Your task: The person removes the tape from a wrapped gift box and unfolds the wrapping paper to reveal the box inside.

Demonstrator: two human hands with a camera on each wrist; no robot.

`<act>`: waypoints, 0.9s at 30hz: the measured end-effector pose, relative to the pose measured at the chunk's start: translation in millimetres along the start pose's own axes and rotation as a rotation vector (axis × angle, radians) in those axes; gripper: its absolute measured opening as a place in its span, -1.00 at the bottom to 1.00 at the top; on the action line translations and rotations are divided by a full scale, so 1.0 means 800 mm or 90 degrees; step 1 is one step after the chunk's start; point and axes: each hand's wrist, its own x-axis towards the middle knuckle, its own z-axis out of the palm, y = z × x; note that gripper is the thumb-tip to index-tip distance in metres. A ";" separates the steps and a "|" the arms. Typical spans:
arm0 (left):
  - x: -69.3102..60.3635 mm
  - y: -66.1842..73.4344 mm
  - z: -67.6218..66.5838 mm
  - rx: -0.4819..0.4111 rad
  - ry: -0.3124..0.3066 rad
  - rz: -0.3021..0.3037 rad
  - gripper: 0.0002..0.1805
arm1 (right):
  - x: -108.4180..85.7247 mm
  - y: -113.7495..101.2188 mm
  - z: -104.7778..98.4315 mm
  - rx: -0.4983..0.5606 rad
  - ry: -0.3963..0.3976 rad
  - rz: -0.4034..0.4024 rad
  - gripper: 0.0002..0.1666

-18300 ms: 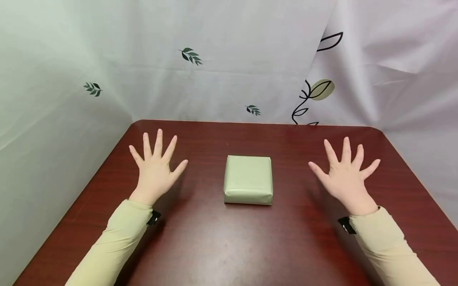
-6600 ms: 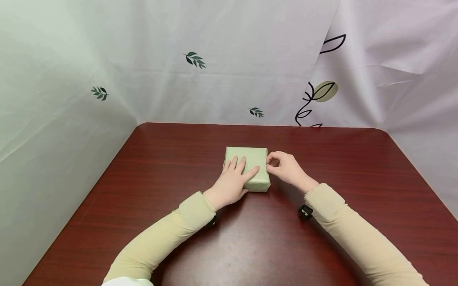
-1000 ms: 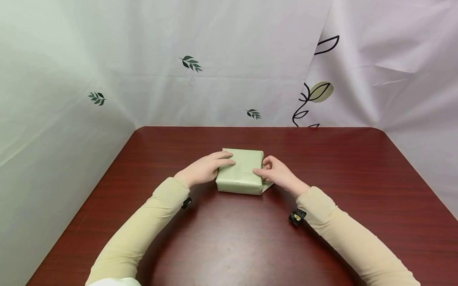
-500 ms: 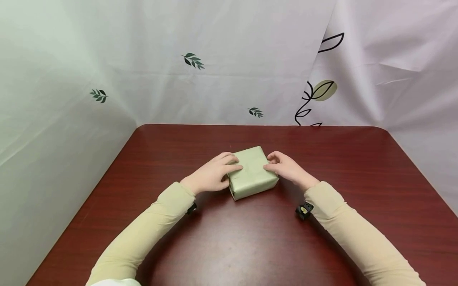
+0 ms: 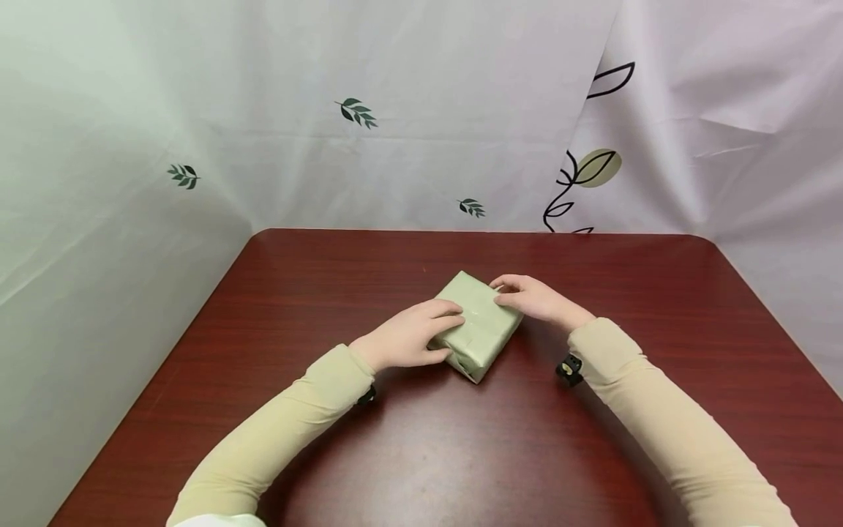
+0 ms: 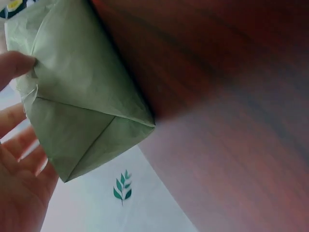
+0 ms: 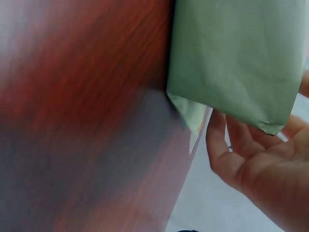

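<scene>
A box wrapped in pale green paper [image 5: 479, 322] lies turned at an angle on the table, one corner toward the front. The left hand [image 5: 411, 337] holds its left side, fingers on top and thumb at the near left edge. On the far right side, the right hand [image 5: 536, 298] grips the box with curled fingers, thumb on the top edge. The left wrist view shows folded paper on one end of the box [image 6: 77, 87], with the left thumb against it. A loose paper flap [image 7: 190, 113] sticks out beside the right fingers in the right wrist view.
The dark red wooden table [image 5: 421, 454] extends around the box on all sides. Behind it and at both sides hangs a pale curtain [image 5: 408, 161] with leaf prints. A black wrist camera [image 5: 569, 369] sits at the right cuff.
Between both hands the box has turned further, its near side swinging to the right. The left hand has moved right and slightly nearer; the right hand has shifted slightly right.
</scene>
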 end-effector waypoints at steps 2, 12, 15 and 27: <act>0.007 0.006 0.004 0.015 0.010 -0.002 -0.52 | 0.002 0.002 -0.003 -0.021 -0.002 0.001 -0.54; 0.047 0.049 0.020 0.138 0.010 -0.119 -0.55 | 0.014 0.018 -0.009 -0.079 0.061 -0.021 -0.56; 0.055 0.060 0.023 0.178 0.008 -0.131 -0.57 | 0.019 0.023 -0.009 -0.074 0.076 -0.021 -0.56; 0.054 0.049 0.009 0.066 -0.070 -0.118 -0.41 | 0.028 0.027 0.001 -0.067 0.123 -0.069 -0.53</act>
